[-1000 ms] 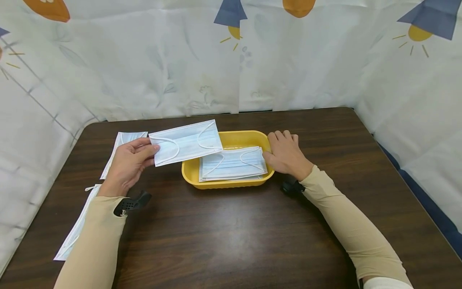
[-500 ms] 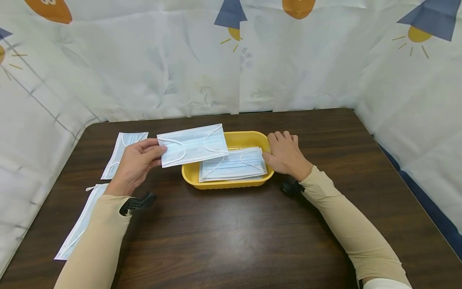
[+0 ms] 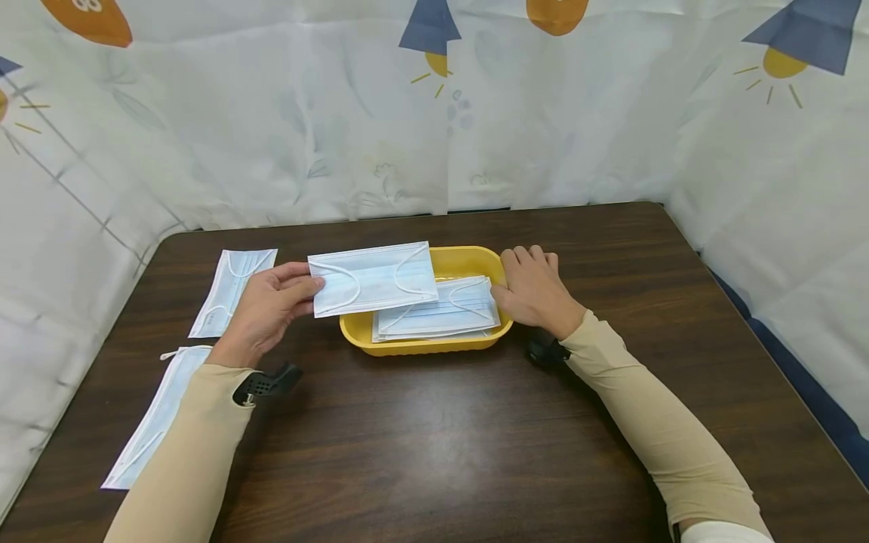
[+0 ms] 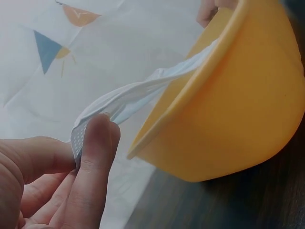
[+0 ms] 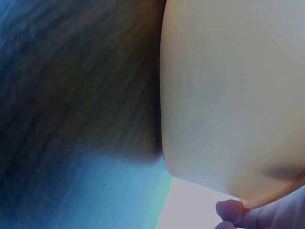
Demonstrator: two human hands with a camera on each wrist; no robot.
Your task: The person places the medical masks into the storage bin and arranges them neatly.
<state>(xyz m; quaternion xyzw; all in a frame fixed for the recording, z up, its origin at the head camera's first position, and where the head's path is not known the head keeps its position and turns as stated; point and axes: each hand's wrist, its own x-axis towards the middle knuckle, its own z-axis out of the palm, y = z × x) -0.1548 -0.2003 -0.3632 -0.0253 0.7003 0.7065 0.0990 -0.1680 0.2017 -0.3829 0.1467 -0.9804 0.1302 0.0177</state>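
Note:
Between thumb and fingers, my left hand pinches the left end of a light-blue face mask with white ear loops. The mask's far end reaches over the left part of a yellow basket; in the left wrist view it passes inside the basket's rim. Several more face masks lie stacked in the basket, partly covered by the held one. My right hand grips the basket's right rim, and its fingertips show at the rim in the right wrist view.
Two masks lie on the dark wooden table at the left: a farther mask and a nearer mask, partly behind the left forearm. A white printed curtain hangs around the table's back and sides.
My left hand has carried the pinched mask rightward and slightly down, farther over the basket. The right hand stays on the rim, and the basket has not moved.

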